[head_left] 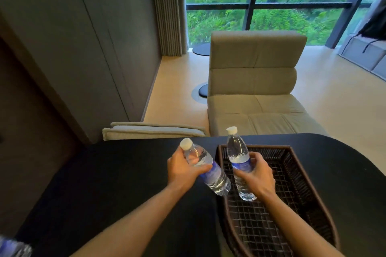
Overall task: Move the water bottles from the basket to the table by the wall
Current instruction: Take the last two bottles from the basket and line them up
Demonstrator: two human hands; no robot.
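Gripping one bottle [205, 170] each, both hands [183, 170].

A black counter [125, 173] with a rounded far edge fills the lower part of the view. On its right side sits a dark brown woven basket [300, 175] (long, shallow, with an open grid bottom), its far end near the counter's far edge. At the bottom left corner a blurred bottle [12, 247] shows, cut off by the frame.
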